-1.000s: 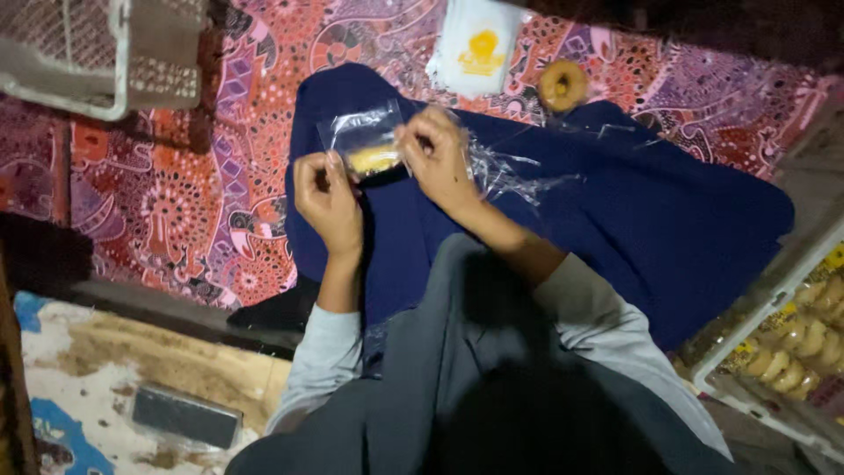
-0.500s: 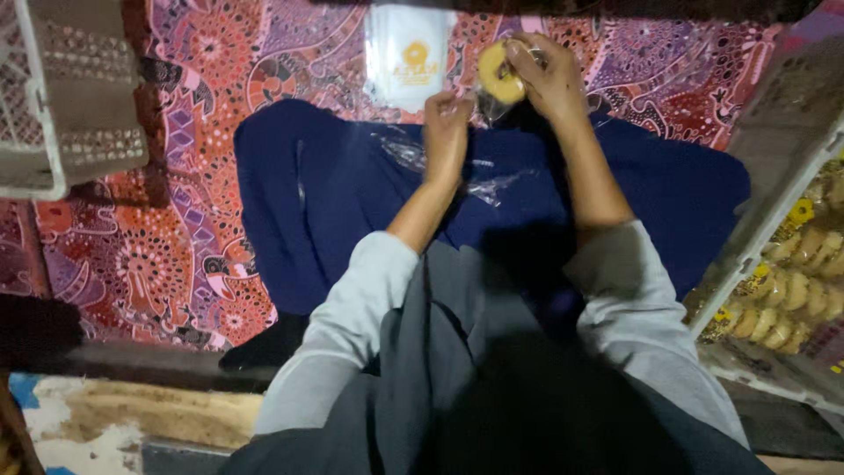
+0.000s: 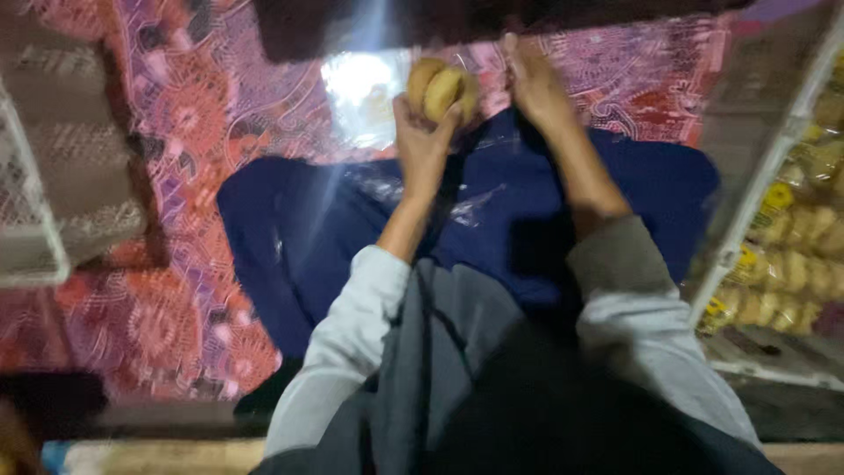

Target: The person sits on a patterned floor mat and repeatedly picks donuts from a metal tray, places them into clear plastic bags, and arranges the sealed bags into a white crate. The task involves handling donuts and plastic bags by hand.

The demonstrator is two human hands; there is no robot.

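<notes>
Here, in the head view, we saw the left hand closed around a round golden donut, held up over the dark blue cloth. The right hand reached past it to the red patterned mat; we could not tell its grip. A white crate of packed donuts sat at the right.

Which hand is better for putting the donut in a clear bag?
Probably the left hand: it already holds the donut, right above the clear bags on the blue cloth. The right hand is stretched farther off, empty as far as shows.
</notes>
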